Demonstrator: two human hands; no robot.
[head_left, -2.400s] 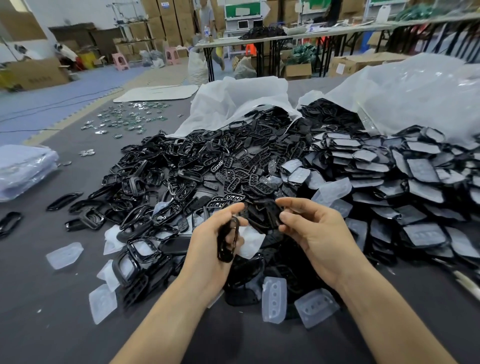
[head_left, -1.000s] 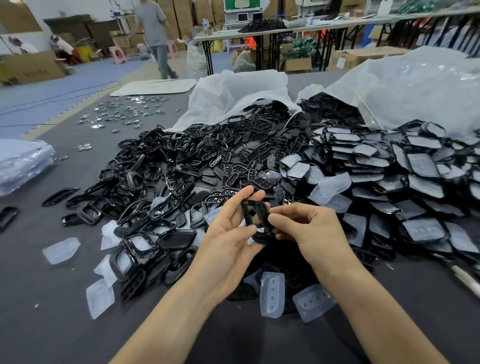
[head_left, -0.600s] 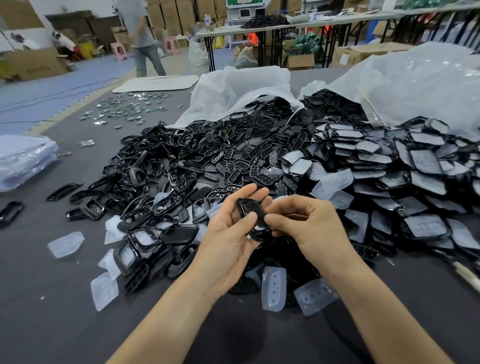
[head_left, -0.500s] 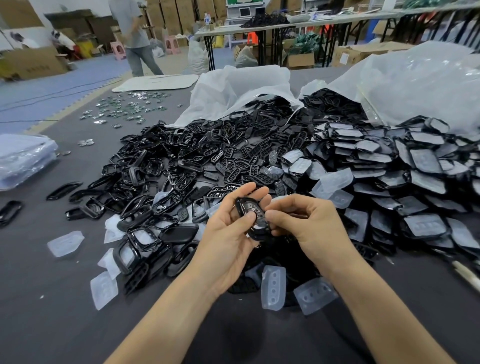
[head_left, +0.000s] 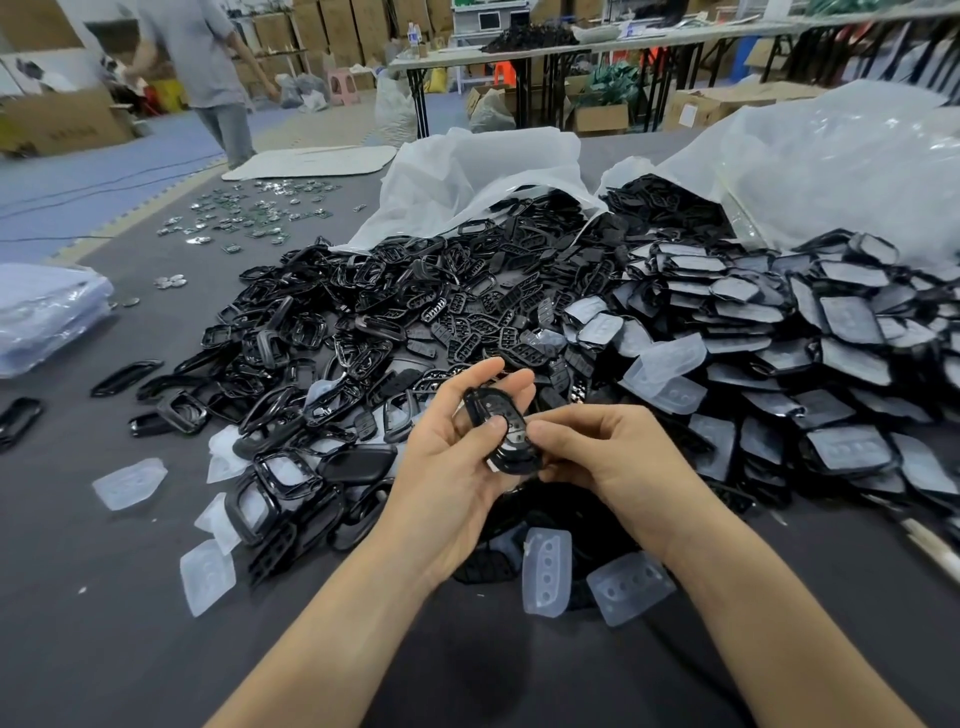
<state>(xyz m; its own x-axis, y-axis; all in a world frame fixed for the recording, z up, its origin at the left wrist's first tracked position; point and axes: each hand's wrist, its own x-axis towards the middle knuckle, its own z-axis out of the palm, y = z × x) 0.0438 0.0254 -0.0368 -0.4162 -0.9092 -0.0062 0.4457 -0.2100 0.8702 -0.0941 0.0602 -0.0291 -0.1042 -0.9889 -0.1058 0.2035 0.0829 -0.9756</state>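
A black oval key-fob shell (head_left: 500, 427) is held above the grey table between both hands. My left hand (head_left: 457, 457) grips it from the left, thumb pressed on its face and fingers behind it. My right hand (head_left: 608, 457) pinches its lower right edge with thumb and curled fingers. A large heap of black plastic frames and button grids (head_left: 395, 322) lies just beyond the hands. To the right spreads a pile of black shells with translucent pads (head_left: 779, 353).
Loose translucent rubber pads (head_left: 545, 577) lie near my wrists and at the left (head_left: 130, 483). White plastic bags (head_left: 831, 171) sit behind the piles. Small circuit boards (head_left: 249, 213) are scattered far left. A person (head_left: 208, 78) walks on the floor beyond the grey table (head_left: 104, 649).
The black frame went from my left hand alone to both hands with a second part brought onto it; the piece has turned face up. The person in the background has walked closer.
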